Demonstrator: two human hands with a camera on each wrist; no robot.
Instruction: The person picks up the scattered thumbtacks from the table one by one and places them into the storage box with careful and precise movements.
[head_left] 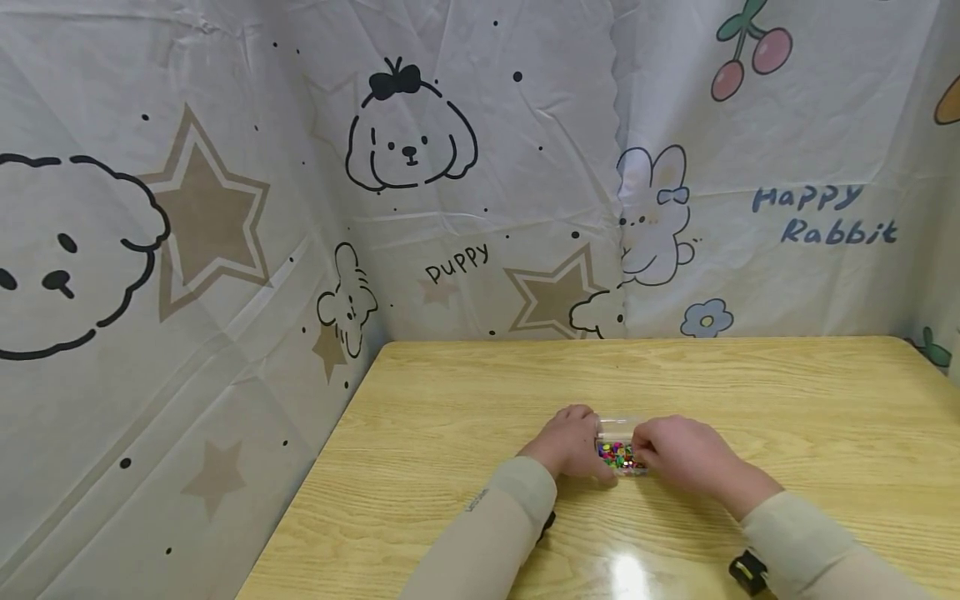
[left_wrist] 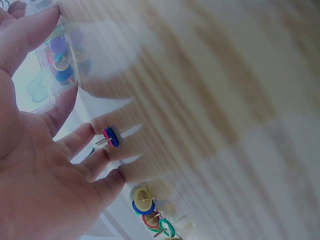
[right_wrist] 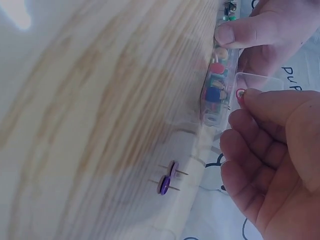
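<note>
loose pushpins are seen scattered on the wooden table just beside the hands, two purple ones lying apart. a clear box of coloured pins sits mid-table, gripped from one side by the left hand, thumb curled on it. the right hand is curled over its open top, a pin pinched at the fingertips.
</note>
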